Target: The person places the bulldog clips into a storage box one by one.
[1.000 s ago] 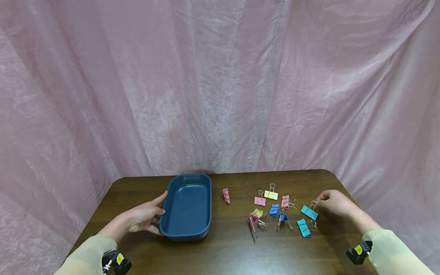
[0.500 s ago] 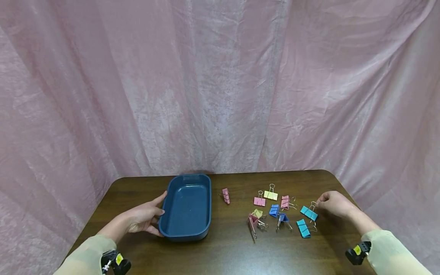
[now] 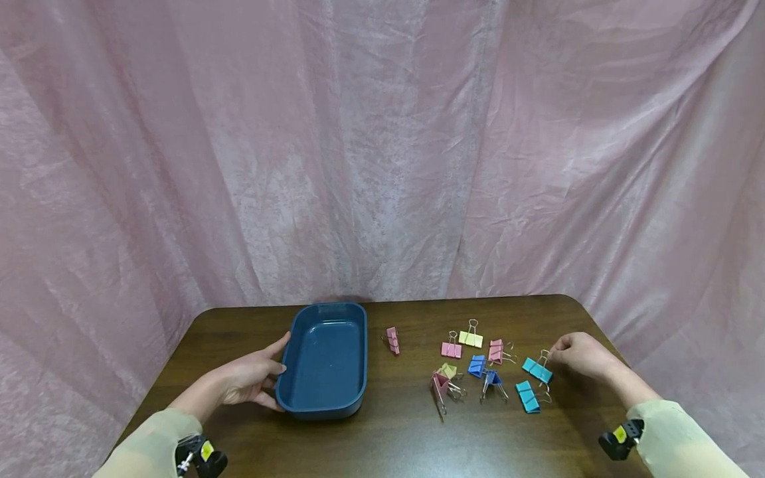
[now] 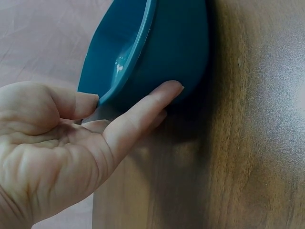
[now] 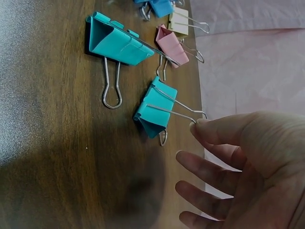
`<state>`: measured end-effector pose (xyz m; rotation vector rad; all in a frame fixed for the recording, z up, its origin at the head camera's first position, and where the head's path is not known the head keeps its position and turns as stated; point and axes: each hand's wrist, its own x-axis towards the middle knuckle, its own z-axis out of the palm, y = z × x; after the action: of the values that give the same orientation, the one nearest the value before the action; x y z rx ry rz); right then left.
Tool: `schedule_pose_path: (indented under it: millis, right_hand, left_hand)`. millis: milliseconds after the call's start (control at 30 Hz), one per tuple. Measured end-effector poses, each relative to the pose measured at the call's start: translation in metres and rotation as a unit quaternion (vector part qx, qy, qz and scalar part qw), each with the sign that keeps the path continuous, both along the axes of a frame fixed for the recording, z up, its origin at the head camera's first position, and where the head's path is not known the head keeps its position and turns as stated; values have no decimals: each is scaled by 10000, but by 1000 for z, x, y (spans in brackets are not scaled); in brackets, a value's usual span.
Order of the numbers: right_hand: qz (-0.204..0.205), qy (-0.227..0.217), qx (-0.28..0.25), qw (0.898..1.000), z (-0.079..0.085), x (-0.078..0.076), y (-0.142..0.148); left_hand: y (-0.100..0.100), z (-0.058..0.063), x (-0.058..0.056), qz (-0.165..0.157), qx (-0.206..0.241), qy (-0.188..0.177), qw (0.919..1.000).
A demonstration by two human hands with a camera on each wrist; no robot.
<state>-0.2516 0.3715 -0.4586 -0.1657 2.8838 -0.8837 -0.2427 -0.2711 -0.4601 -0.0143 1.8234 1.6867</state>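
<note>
A dark blue rectangular bin (image 3: 325, 362) stands on the left half of the table. My left hand (image 3: 254, 377) touches its left wall, fingers spread and fairly straight. In the left wrist view the thumb tip meets the bin's rim (image 4: 136, 50) and another finger lies along the outer wall. At the right, my right hand (image 3: 582, 355) pinches the wire handle of a teal binder clip (image 3: 538, 370) between thumb and forefinger. The right wrist view shows this binder clip (image 5: 157, 107) tilted at the table, its other fingers loosely bent. A second teal binder clip (image 5: 119, 43) lies beside it.
Two blue binder clips (image 3: 477, 366) and several pink and yellow ones, such as a yellow clip (image 3: 471, 339), lie in the middle right. A lone pink clip (image 3: 392, 340) sits nearer the bin. Behind the wooden table (image 3: 394, 445) hangs a pink curtain (image 3: 382, 166).
</note>
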Motion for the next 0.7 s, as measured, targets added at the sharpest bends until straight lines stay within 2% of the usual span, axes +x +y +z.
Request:
schedule_pose_path:
  millis: [400,567,700]
  right_hand:
    - [-7,227,171,9996,1,-3,4]
    - [15,614,262,9978,9,-3,-2]
    - [48,1136,457,9925,19,-3,-16]
  left_hand:
    - [0,-1,-1,25,-35,-12,10000]
    - [0,-3,-2,27,-18,-1,10000]
    - [0,-3,-1,65,-1,-26,10000]
